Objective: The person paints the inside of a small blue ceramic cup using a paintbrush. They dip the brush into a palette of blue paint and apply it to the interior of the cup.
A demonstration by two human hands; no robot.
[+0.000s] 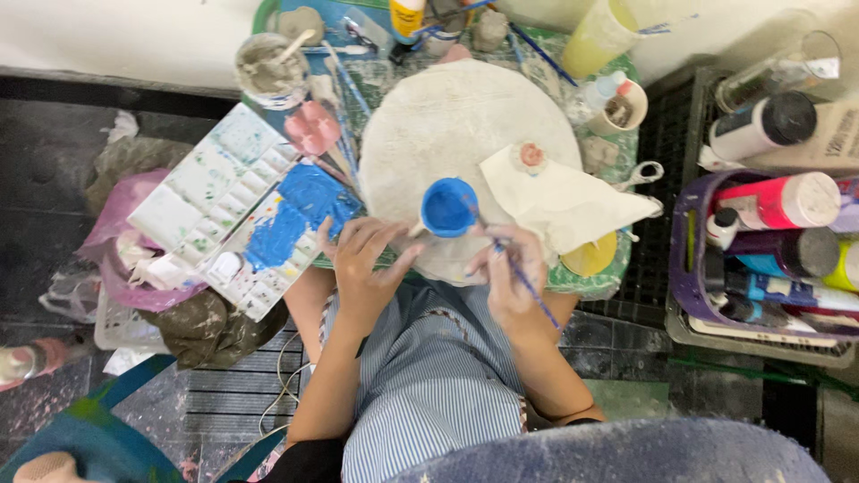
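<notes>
My left hand (365, 261) holds a small round clay cup (448, 207), painted bright blue, by its pale stub handle. It sits over the near edge of a round white board (438, 116). My right hand (508, 268) grips a thin blue-handled paintbrush (530, 291), and the bristle end touches the cup's right rim. A crumpled white sheet (573, 201) lies on the board just right of the cup, with a small pink-painted piece (531, 156) on it.
A white well palette (210, 192) smeared with blue paint (300, 210) lies to the left. A cup of grey slurry (267, 67) stands at the back left. At right are scissors (641, 173), a yellow lid (592, 258) and a purple basket (682, 268) of paint bottles.
</notes>
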